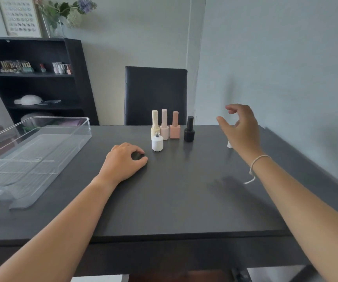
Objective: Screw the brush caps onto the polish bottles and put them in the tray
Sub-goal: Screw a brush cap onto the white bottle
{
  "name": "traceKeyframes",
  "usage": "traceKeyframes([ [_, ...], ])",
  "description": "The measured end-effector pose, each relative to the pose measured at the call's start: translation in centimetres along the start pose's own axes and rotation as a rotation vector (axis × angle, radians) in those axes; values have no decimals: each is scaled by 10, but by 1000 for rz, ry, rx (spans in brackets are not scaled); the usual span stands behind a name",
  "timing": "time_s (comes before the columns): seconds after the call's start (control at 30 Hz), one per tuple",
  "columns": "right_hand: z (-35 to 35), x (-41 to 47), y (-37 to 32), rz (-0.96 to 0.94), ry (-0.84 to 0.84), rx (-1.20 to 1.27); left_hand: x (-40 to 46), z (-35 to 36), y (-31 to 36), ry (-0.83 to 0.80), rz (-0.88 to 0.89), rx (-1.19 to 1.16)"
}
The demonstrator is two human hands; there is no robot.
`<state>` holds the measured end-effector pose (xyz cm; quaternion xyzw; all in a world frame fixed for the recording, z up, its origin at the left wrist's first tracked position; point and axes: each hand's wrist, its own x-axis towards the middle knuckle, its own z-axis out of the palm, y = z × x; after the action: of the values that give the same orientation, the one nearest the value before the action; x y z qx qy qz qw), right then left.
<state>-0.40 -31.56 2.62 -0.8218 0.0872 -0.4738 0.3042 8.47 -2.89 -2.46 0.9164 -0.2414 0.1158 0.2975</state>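
Reaching forward with spread, empty fingers, the right hand [239, 127] hovers over a small white brush cap [229, 144] just below it. The open white polish bottle [157, 142] stands just beyond the left hand [125, 159], whose loosely curled fingers rest on the dark table [184, 192], holding nothing. Four capped bottles [172, 126] wait; the clear plastic tray [33, 151] holds no bottles yet.

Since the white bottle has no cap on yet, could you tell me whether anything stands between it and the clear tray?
Nothing visible blocks that path. The left hand rests on the table just left of the white bottle, on the side toward the clear tray; beyond it is bare tabletop.
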Motion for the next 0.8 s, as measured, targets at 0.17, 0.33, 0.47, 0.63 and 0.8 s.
traceKeyframes([
  [0.17, -15, -13, 38, 269, -60, -38, 0, -1, -1, -20, 9, 11],
  [0.33, -7, -18, 53, 447, -215, -57, -2, -2, -1, -23, 7, 3],
  [0.47, -4, -17, 55, 438, -243, -90, -3, -2, -1, -20, 11, -1],
  [0.63, -2, -20, 53, 407, -254, -106, -2, 0, -1, -6, 20, 1],
  [0.8, 9, -25, 35, 344, -297, -40, -2, -1, -1, -17, 11, 4],
])
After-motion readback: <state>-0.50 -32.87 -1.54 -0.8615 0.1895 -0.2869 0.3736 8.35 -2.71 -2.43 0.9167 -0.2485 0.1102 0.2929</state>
